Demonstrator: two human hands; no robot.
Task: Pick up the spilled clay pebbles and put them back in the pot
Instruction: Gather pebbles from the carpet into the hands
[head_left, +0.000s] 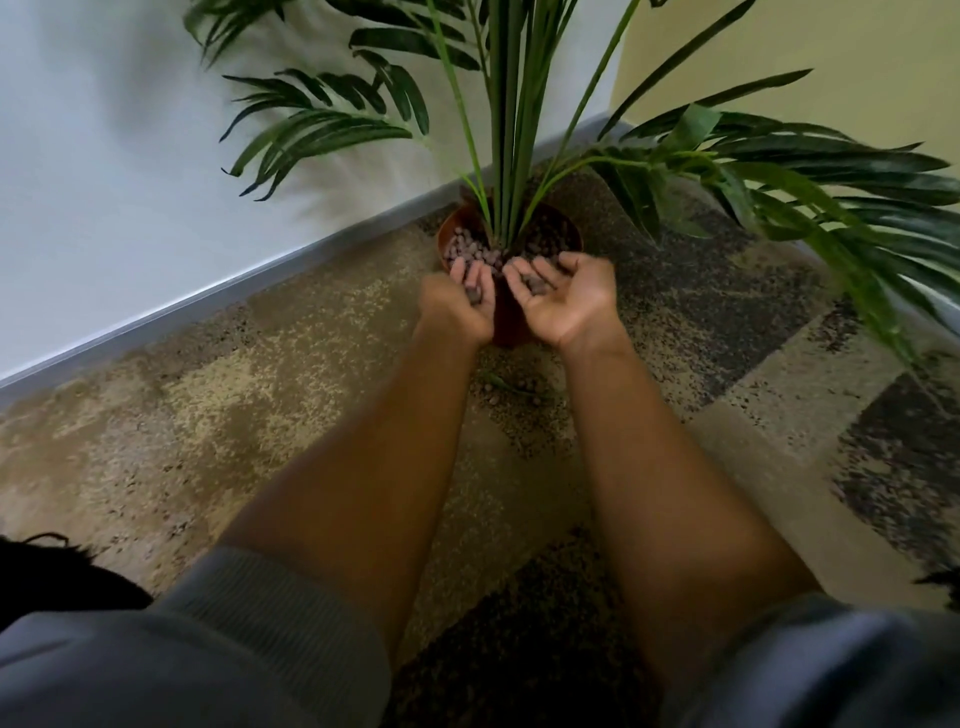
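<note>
A brown round pot (566, 228) stands on the carpet by the wall, filled with dark clay pebbles (462, 249) around green palm stems. My left hand (460, 306) is cupped at the pot's near rim with a few pebbles lying in its palm and fingers. My right hand (563, 299) is beside it, palm up and cupped, with a few pebbles on its fingers above the rim. Some loose pebbles (519, 387) lie on the carpet just in front of the pot, between my forearms.
A palm plant (511, 130) rises from the pot, its fronds spreading left and far right over the floor. A white wall with a grey skirting board (218, 296) runs diagonally behind. The carpet (234, 405) is patterned in tan and dark patches.
</note>
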